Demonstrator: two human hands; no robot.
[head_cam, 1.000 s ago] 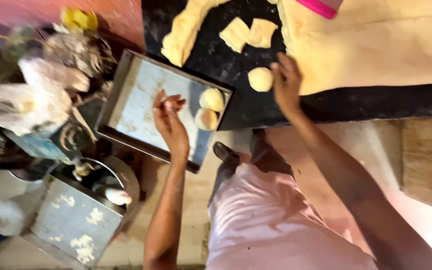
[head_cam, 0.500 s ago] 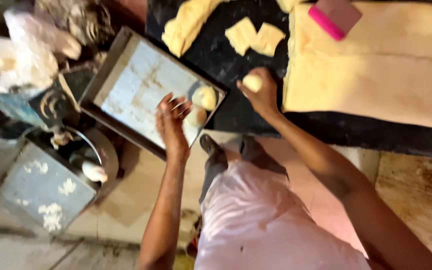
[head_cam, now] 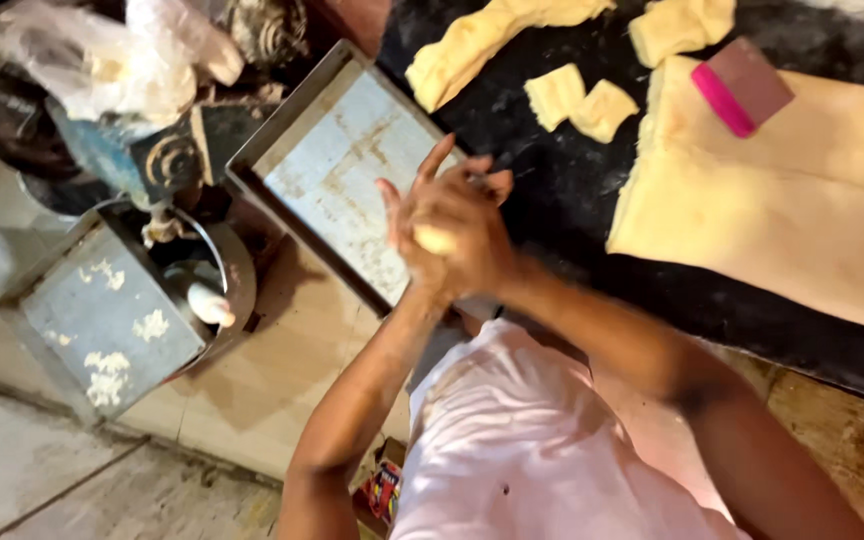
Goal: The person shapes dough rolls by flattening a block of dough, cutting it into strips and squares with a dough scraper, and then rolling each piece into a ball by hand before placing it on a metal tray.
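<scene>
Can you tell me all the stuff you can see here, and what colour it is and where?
dough piece: one, pale yellow, pressed between both hands
metal tray: one, grey, left of the hands
black worktop: one, under the dough
dough sheet: one, pale yellow, right side of the worktop
cut dough squares: two, pale yellow, top middle
long dough strip: one, pale yellow, top
scraper: one, pink, on the dough sheet's top edge
metal box: one, grey, lower left
plastic bag: one, clear, top left
left hand; right hand: cupped together over the tray's edge
</scene>
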